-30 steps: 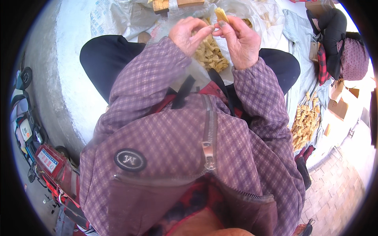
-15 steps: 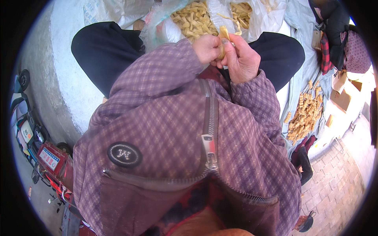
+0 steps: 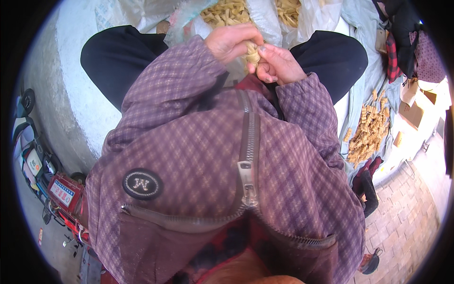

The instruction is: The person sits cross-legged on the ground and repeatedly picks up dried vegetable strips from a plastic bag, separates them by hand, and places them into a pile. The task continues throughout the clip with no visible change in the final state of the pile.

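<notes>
My left hand (image 3: 231,41) and my right hand (image 3: 280,64) meet close to my chest, both pinched around one small tan woven piece (image 3: 252,53) held between their fingers. My purple checked jacket with a grey zipper (image 3: 248,156) fills most of the view below them. Just beyond the hands lies a heap of similar tan pieces (image 3: 227,10) on white plastic sacking (image 3: 260,19) between my dark-trousered knees.
More tan pieces (image 3: 369,132) are laid out in rows on a pale sheet at the right. Cardboard bits (image 3: 414,111) and bundled dark and red cloth (image 3: 402,42) lie at the far right. Parked scooters (image 3: 42,175) stand at the lower left; brick paving (image 3: 406,222) at lower right.
Both hands have drawn back from the heap toward my chest, still holding the tan piece. The view has tilted so the heap sits higher in the picture.
</notes>
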Available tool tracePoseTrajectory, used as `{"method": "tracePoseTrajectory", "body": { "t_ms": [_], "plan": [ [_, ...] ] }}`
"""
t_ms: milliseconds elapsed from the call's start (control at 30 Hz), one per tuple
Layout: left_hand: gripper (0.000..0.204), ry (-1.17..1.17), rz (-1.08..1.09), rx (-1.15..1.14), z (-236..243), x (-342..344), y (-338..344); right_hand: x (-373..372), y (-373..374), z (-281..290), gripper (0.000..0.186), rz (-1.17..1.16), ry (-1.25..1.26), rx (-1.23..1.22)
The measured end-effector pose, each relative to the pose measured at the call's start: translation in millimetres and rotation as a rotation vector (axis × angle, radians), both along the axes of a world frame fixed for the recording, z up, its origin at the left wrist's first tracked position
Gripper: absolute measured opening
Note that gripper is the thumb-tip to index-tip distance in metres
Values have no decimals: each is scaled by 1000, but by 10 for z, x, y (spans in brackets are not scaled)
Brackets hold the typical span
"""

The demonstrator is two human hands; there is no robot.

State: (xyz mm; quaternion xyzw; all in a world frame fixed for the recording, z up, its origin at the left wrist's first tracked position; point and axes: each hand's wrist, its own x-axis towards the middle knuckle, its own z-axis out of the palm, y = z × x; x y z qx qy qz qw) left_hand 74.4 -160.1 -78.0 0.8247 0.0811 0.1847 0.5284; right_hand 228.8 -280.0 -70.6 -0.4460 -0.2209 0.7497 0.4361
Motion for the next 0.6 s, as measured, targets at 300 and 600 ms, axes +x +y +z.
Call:
{"method": "tracePoseTrajectory", "body": {
  "t_ms": [300,600],
  "plan": [
    [17,161,297,-491,-67,-5,-100,-292,32,152,25,-291,-583,101],
    [24,148,223,-510,-65,-55,-57,-148,9,-121,25,-396,-216,127]
  ]
}}
